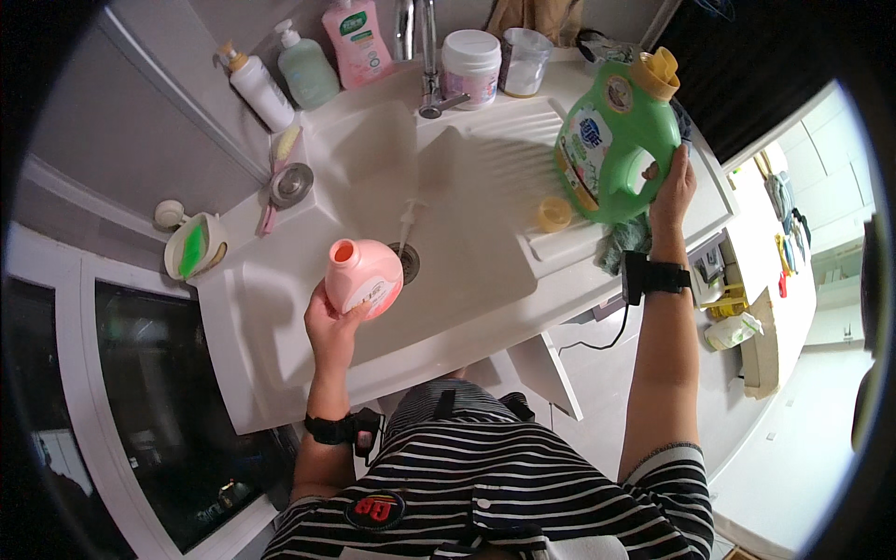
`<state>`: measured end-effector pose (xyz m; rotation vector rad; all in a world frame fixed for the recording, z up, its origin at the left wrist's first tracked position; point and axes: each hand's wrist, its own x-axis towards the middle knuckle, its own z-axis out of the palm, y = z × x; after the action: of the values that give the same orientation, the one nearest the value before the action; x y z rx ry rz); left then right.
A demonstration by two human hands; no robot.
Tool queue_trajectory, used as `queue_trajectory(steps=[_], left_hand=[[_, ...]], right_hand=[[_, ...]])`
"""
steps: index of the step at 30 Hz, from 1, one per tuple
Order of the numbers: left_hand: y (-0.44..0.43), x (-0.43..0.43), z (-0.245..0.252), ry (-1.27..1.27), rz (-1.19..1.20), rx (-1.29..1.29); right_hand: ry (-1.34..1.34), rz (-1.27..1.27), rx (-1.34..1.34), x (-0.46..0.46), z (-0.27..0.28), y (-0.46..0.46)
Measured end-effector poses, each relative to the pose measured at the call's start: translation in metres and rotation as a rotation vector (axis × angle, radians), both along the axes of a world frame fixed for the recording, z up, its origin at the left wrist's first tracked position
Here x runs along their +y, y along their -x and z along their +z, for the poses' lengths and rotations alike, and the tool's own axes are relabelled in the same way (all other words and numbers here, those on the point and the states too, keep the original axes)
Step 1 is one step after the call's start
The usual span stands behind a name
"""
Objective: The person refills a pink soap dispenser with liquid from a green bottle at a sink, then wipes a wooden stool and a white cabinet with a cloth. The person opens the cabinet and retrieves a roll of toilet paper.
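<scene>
My left hand (pixel 332 325) grips a pink plastic bottle (pixel 364 276) above the sink basin (pixel 455 294). The bottle's neck is uncapped and faces up. On the right, my right hand (pixel 673 183) holds the handle of a large green detergent jug (pixel 602 157), which leans over the ribbed drainboard. A yellow pouring spout tops the jug. Near its base stands a small yellow cap (pixel 555 214). Below the jug, a dark green cloth (pixel 626 243) lies at the sink's edge. Between the bottle and the faucet, a white pump or nozzle piece (pixel 407 222) rests by the drain (pixel 406 264).
A chrome faucet (pixel 430 77) rises at the back. Beside it stand pump bottles (pixel 308 70), a pink bottle (pixel 358 45), a white tub (pixel 471 66) and a clear jar (pixel 525 61). A strainer (pixel 291 185) and brush lie left; a soap holder (pixel 196 246) hangs on the wall.
</scene>
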<state>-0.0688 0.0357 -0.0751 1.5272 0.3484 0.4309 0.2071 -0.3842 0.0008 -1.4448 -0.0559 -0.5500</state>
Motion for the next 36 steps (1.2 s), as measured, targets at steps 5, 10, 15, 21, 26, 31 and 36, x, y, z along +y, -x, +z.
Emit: queue_trajectory(steps=[5,10,15,21,26,31,36], left_hand=[[0.0,0.005,-0.004,0.014,0.01,0.004],[0.005,0.013,-0.011,-0.027,0.04,0.052],[0.012,0.025,-0.021,-0.037,0.099,0.074],[0.02,0.045,-0.033,-0.002,0.198,0.106],[0.031,0.059,-0.046,0.043,0.27,0.092],[0.049,0.069,-0.045,0.016,0.316,0.175],[0.066,0.072,-0.038,-0.037,0.378,0.283]], right_hand=[[0.308,-0.062,0.026,-0.006,0.002,-0.004],[0.414,-0.129,0.112,-0.024,-0.009,-0.012],[0.436,-0.553,0.016,-0.017,0.013,0.01],[0.542,0.273,0.197,0.129,-0.003,0.09],[0.167,0.722,1.223,0.286,-0.122,0.05],[0.64,0.5,1.26,0.342,-0.219,-0.001],[0.875,0.615,1.157,0.36,-0.281,-0.021]])
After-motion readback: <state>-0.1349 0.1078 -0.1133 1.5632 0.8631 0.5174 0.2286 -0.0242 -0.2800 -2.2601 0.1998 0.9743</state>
